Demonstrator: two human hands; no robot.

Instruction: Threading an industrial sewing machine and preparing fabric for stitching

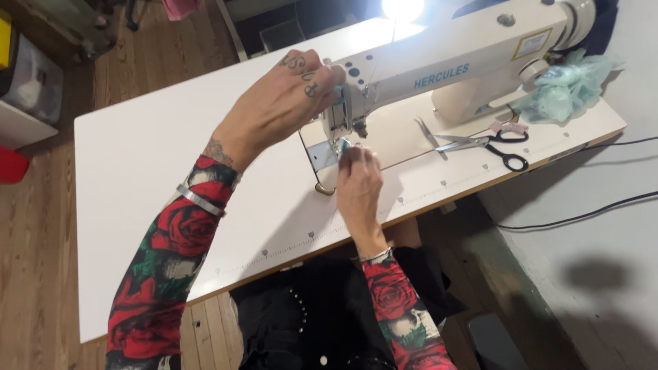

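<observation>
Two hands at the sewing machine [439,68]: left hand [288,103] curled against its head, right hand [358,179] pinched near the needle.

Colours at the sewing station.
Cream sewing machine [439,68] is sitting on a white table [157,144]; black-handled scissors [490,145] and pale green fabric [565,85] are lying nearby; sleeves [175,247] are showing red roses on black.

The machine [439,72], upper right of the frame, has a smooth, glossy cream enamel body. The table [151,151] is matt white laminate. Scissors [480,145] right of centre are shiny metal (black plastic handles). The floor [34,226] at left is worn wood.
</observation>
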